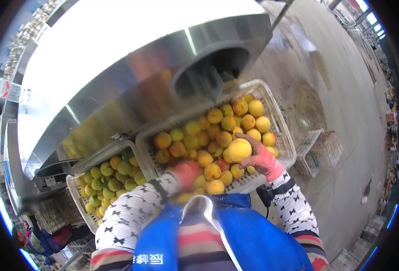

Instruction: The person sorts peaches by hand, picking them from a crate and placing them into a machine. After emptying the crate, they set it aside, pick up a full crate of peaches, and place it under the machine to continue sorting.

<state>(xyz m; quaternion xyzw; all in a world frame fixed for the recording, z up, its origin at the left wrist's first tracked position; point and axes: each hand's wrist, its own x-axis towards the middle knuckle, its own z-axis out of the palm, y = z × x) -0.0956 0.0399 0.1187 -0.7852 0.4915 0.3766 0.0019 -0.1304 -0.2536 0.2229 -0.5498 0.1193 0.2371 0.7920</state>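
My right hand (262,160), in a pink glove, has its fingers around a yellow peach (239,149) and holds it above the right part of a white plastic crate (286,134). Beneath it lie many yellow and orange-red peaches (212,171). My left hand (184,174), also in a pink glove, is low among the fruit at the crate's near side. Motion smears it, and its fingers cannot be made out.
A second crate (83,208) of greener fruit (115,184) stands at left. Beyond both crates is a metal machine (131,74) with a dark round opening (211,74). Another white crate (322,153) sits on the concrete floor (344,90). A person (46,239) is at lower left.
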